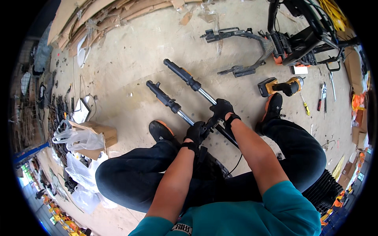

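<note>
A front suspension fork with two black lower legs (pixel 183 74) and shiny silver tubes lies between my knees, its ends pointing away to the upper left. My left hand (pixel 197 131), in a black glove, is closed around the nearer, left tube beside the black clamp part. Further up and to the right, my gloved right hand (pixel 222 110) is closed at the right tube, close to the same clamp. The fingers of both hands partly hide the clamp. A thin black cable (pixel 236 167) hangs below my right wrist.
On the floor to the right lie a yellow-black cordless drill (pixel 281 86), a yellow-handled screwdriver (pixel 306 108) and pliers (pixel 323 94). A black metal frame (pixel 303 35) stands beyond. At left are a cardboard box (pixel 106 135) and plastic bags (pixel 82 173); flattened cardboard (pixel 98 15) lies far back.
</note>
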The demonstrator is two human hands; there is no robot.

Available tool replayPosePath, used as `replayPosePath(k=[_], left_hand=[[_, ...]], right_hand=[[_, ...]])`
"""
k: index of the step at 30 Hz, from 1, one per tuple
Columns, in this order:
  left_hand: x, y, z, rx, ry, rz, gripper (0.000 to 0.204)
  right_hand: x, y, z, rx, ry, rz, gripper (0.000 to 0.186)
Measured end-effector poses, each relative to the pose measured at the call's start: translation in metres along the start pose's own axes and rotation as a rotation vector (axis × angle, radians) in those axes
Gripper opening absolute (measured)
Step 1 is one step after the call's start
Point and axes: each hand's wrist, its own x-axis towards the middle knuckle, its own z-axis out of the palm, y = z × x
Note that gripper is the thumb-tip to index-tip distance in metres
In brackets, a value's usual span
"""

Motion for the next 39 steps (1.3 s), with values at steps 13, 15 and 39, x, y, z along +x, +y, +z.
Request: replayPosePath(k=[13, 15, 39], left_hand=[[0.016, -0.008, 0.003, -0.162, 0.070, -0.079, 0.026], [0.013, -0.007, 0.012, -0.176, 0.168, -0.084, 0.028], [0.029, -0.012, 0.036, -0.315, 0.119, -0.183, 0.030]], right_hand=[[0.012, -0.010, -0.003, -0.032, -0.097, 0.030, 0.035], [0.012, -0.010, -0.001, -0.062, -0.111, 0.050, 0.036], [0.023, -0.002, -0.031, -0.012, -0.077, 0.067, 0.044]])
